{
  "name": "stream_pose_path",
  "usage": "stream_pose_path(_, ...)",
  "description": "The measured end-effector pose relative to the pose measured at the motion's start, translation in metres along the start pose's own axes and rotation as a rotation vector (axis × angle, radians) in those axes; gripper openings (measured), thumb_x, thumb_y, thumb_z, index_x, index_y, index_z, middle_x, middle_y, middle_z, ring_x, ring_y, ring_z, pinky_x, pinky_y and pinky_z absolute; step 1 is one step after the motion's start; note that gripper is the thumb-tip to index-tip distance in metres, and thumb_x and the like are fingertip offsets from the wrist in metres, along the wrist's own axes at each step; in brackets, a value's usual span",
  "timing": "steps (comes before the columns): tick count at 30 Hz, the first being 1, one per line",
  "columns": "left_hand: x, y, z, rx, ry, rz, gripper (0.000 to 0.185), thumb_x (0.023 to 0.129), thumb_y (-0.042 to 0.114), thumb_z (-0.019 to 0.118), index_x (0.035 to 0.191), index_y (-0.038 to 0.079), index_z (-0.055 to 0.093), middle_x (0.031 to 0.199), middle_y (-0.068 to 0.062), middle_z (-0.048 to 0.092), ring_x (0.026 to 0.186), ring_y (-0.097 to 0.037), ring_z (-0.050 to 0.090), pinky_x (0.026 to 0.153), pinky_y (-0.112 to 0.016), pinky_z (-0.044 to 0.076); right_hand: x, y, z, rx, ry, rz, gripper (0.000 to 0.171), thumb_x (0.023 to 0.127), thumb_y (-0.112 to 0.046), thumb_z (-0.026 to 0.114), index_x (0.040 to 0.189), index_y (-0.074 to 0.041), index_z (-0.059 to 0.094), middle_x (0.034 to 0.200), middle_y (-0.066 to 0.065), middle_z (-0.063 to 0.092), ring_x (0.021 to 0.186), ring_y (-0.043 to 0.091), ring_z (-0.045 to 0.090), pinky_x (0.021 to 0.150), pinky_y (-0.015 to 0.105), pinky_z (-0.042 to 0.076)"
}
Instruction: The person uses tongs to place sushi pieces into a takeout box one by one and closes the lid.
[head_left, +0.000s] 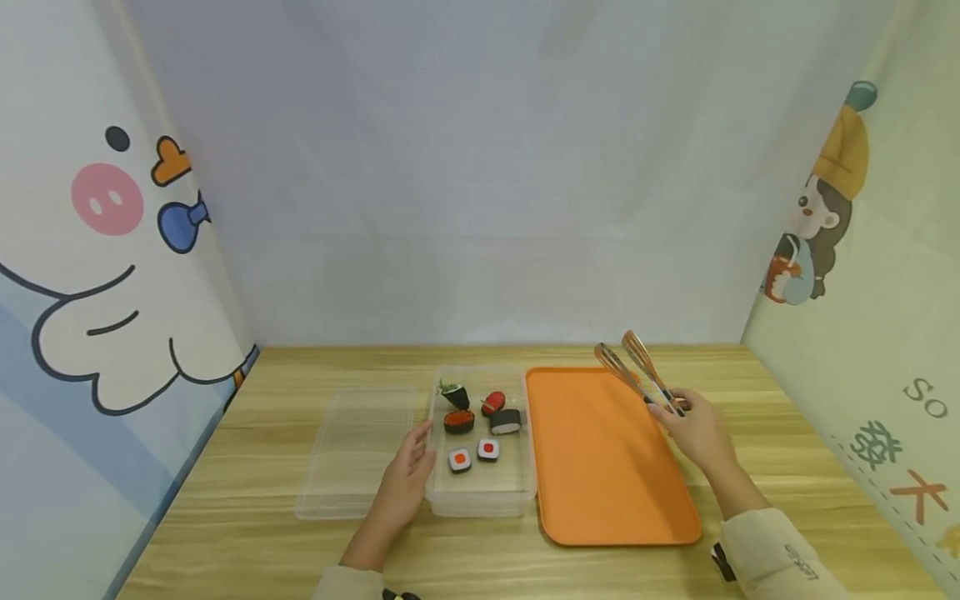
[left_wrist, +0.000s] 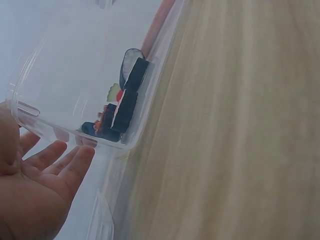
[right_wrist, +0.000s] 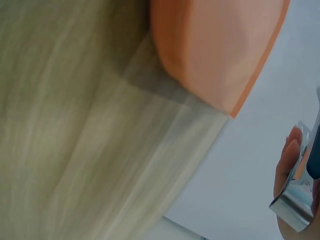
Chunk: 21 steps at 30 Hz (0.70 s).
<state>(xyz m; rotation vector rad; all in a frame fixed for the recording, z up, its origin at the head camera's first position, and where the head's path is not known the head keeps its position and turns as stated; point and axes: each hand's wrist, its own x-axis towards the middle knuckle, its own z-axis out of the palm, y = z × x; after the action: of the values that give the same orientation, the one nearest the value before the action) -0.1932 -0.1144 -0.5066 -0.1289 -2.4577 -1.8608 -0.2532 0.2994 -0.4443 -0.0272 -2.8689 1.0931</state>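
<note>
Metal tongs (head_left: pixel 637 377) are gripped by my right hand (head_left: pixel 697 429), their tips pointing away over the back of the orange tray (head_left: pixel 611 467). In the right wrist view only the bent end of the tongs (right_wrist: pixel 295 207) and part of the hand show at the edge. My left hand (head_left: pixel 405 479) rests its outstretched fingers at the left side of the clear plastic box (head_left: pixel 480 502). Inside the box lie several toy sushi pieces: a cone hand roll (head_left: pixel 456 397), an orange-topped roll (head_left: pixel 459 422), a red piece (head_left: pixel 492 403), a black-wrapped piece (head_left: pixel 506 421) and two white rolls (head_left: pixel 460 460).
Left of the box, a clear flat lid (head_left: pixel 352 450) lies on the wooden table (head_left: pixel 247 500), partly behind my left hand. The tray sits right beside the box. A white backdrop (head_left: pixel 487 208) rises behind the table, with printed curtains at both sides.
</note>
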Motion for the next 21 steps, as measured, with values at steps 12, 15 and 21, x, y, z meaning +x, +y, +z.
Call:
stream_pose_path(12, 0.000, 0.002, -0.001, 0.035, -0.007, -0.003, 0.047, 0.104, 0.012, 0.044, 0.150, 0.005, 0.034, 0.151, -0.023, 0.032, 0.129, -0.044, 0.042, 0.102, -0.056, 0.038, -0.001, 0.018, -0.010, 0.014, 0.103, 0.273, 0.072, 0.095, -0.052, 0.055, 0.138, 0.004, 0.046, 0.133, 0.029, 0.052, 0.109, 0.047, 0.054, 0.073, 0.050, 0.048)
stream_pose_path(15, 0.000, 0.003, -0.002, 0.034, -0.008, -0.003, 0.048, 0.104, 0.012, 0.044, 0.150, 0.005, 0.033, 0.152, -0.023, 0.032, 0.129, -0.044, 0.042, 0.102, -0.056, 0.038, 0.000, 0.023, -0.010, 0.055, 0.139, 0.316, 0.071, 0.094, -0.052, 0.056, 0.137, 0.004, 0.047, 0.131, 0.030, 0.052, 0.108, 0.048, 0.054, 0.073, 0.050, 0.048)
stream_pose_path(21, -0.002, 0.004, -0.001, 0.014, -0.017, -0.009, 0.048, 0.104, 0.011, 0.043, 0.151, 0.005, 0.031, 0.152, -0.023, 0.030, 0.130, -0.044, 0.040, 0.103, -0.056, 0.037, 0.001, 0.033, -0.004, 0.109, 0.214, 0.337, 0.063, 0.093, -0.041, 0.065, 0.131, 0.008, 0.055, 0.124, 0.030, 0.057, 0.102, 0.043, 0.057, 0.072, 0.045, 0.050)
